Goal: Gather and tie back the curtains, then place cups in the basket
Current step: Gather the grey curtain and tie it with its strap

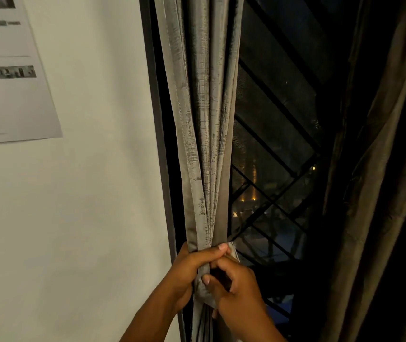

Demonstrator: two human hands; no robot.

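Observation:
A grey patterned curtain (204,119) hangs bunched into narrow folds along the left side of a dark window. My left hand (192,270) grips the gathered folds from the left, its fingers wrapped round the front of the bundle. My right hand (236,287) is close against the bundle from the right, fingers curled on a fold or strip of the grey fabric just under the left hand. A second, brownish curtain (381,169) hangs loose at the right. No cups or basket are in view.
A white wall (86,206) lies to the left, with a printed paper sheet (9,70) stuck on it at the upper left. Behind the curtains is a dark window frame (157,119) with a black diagonal metal grille (271,149).

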